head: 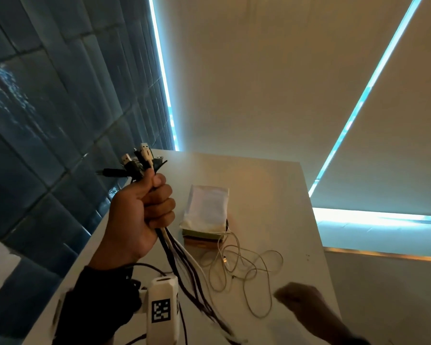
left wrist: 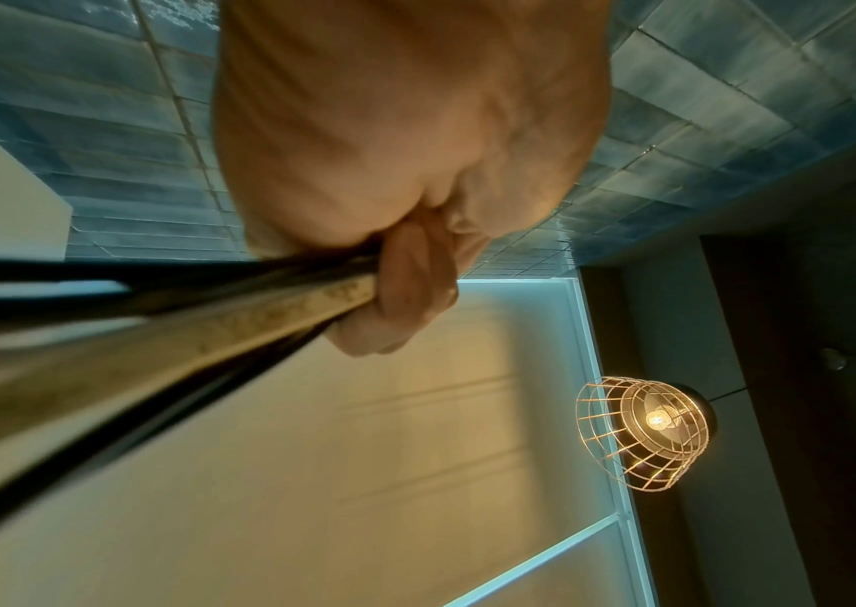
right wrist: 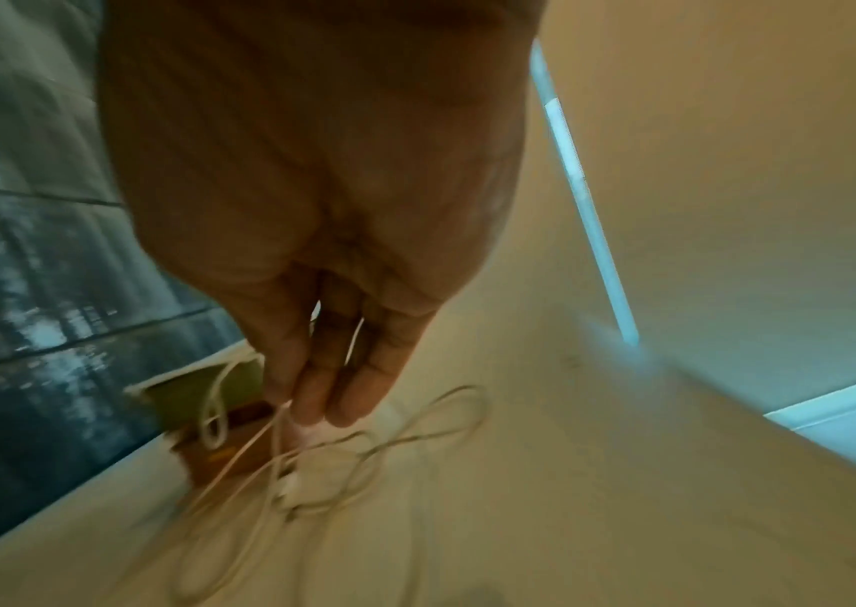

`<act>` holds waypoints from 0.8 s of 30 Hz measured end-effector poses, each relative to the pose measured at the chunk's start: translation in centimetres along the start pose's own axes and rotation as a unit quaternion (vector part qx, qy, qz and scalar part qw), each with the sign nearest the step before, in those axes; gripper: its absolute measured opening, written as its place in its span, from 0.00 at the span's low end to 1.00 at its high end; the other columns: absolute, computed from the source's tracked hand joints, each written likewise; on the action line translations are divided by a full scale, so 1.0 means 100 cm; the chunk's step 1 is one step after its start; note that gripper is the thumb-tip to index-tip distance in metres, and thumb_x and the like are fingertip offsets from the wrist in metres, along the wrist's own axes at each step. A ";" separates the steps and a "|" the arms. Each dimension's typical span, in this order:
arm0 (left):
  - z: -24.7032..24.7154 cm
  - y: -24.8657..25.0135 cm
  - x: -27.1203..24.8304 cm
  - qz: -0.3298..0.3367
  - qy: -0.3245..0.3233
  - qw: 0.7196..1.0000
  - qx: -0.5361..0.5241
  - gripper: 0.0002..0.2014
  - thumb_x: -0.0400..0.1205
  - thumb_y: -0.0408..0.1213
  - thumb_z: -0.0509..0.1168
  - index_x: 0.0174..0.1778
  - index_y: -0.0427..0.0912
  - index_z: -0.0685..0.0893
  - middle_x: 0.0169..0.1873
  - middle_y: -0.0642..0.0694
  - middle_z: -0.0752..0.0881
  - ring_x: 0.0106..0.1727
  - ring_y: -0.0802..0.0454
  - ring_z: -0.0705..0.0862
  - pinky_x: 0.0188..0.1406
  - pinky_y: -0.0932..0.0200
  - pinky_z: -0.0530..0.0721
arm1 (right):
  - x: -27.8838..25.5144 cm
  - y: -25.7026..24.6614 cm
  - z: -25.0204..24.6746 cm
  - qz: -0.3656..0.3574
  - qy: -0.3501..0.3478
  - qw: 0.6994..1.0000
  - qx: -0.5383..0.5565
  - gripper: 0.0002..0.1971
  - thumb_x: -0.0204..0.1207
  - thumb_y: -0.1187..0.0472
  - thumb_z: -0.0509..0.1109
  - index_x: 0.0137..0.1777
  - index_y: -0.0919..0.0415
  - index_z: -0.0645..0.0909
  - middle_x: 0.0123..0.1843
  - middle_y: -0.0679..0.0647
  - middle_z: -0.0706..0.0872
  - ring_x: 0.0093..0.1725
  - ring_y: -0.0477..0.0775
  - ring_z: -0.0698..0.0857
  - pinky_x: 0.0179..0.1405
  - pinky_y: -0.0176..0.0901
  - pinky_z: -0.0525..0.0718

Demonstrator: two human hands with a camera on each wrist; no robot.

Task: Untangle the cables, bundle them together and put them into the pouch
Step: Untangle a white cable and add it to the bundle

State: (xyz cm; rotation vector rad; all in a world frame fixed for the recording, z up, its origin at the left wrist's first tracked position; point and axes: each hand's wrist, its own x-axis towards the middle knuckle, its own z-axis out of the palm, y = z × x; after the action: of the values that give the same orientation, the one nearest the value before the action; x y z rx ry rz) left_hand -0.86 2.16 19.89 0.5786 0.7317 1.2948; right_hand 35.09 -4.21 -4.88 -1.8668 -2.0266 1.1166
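Table [head: 271, 185], a white rectangular top against a blue tiled wall, carries the remaining items. Flat white fabric pouch [head: 207, 207] lies near its centre on a small stack of green and brown flat objects, long axis running away from the person. Bundle of black and white cables [head: 144, 165] stands upright in the left hand [head: 139, 215], fist clamped round it, plugs fanned above, tails hanging to the table. Loose thin white cable [head: 246, 270] lies in open loops just nearside of the pouch, between both hands. Right hand [head: 301, 300] is nearer to it, motion-blurred in the head view.

The right wrist view shows that hand's fingers [right wrist: 343, 369] extended, close together and empty, directly above the loose loops; contact cannot be confirmed. The left wrist view confirms only the fist on the strands, plus a wire-caged lamp [left wrist: 644, 431] overhead.
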 end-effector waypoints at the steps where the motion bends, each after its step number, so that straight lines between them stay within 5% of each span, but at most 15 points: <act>1: 0.000 0.000 0.001 0.001 0.001 1.000 0.000 0.17 0.83 0.47 0.52 0.30 0.47 0.73 0.18 0.55 0.63 0.14 0.63 0.60 0.10 0.69 0.58 | 0.021 -0.032 0.007 -0.023 -0.014 0.999 0.019 0.13 0.80 0.67 0.68 0.56 0.50 0.88 0.50 0.33 0.84 0.54 0.29 0.84 0.55 0.21 0.79; 5: -0.002 0.002 0.007 -0.009 -0.002 1.000 -0.006 0.16 0.83 0.47 0.52 0.31 0.46 0.72 0.18 0.55 0.63 0.13 0.63 0.60 0.08 0.69 0.61 | 0.094 -0.082 0.049 -0.063 -0.011 0.997 -0.053 0.18 0.76 0.70 0.60 0.55 0.54 0.88 0.56 0.50 0.89 0.57 0.47 0.85 0.60 0.43 0.84; 10: -0.006 0.003 0.014 -0.020 0.006 1.000 0.003 0.15 0.83 0.47 0.52 0.32 0.46 0.72 0.18 0.56 0.63 0.14 0.63 0.60 0.09 0.70 0.60 | 0.124 -0.116 0.063 0.013 0.008 0.996 -0.093 0.11 0.78 0.61 0.60 0.57 0.61 0.79 0.58 0.59 0.85 0.55 0.63 0.85 0.47 0.49 0.81; 15: -0.015 0.001 0.019 -0.030 0.013 0.999 0.012 0.16 0.84 0.47 0.52 0.32 0.46 0.72 0.18 0.55 0.62 0.14 0.63 0.59 0.10 0.69 0.60 | 0.138 -0.111 0.081 0.040 0.014 0.993 -0.111 0.13 0.79 0.54 0.59 0.61 0.56 0.73 0.60 0.58 0.83 0.56 0.64 0.85 0.48 0.49 0.80; 24: -0.018 -0.004 0.027 -0.036 0.010 0.999 0.010 0.16 0.85 0.45 0.52 0.33 0.44 0.71 0.18 0.54 0.63 0.15 0.61 0.60 0.10 0.67 0.62 | 0.124 -0.094 0.074 0.000 0.019 0.999 -0.042 0.01 0.81 0.58 0.60 0.48 0.52 0.70 0.41 0.46 0.81 0.39 0.52 0.82 0.41 0.50 0.85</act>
State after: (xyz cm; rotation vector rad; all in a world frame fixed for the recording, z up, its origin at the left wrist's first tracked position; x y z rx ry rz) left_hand -1.69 4.67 17.94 0.5513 0.7763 1.2297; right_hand 20.87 4.70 -8.77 -1.9122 -2.0829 1.0020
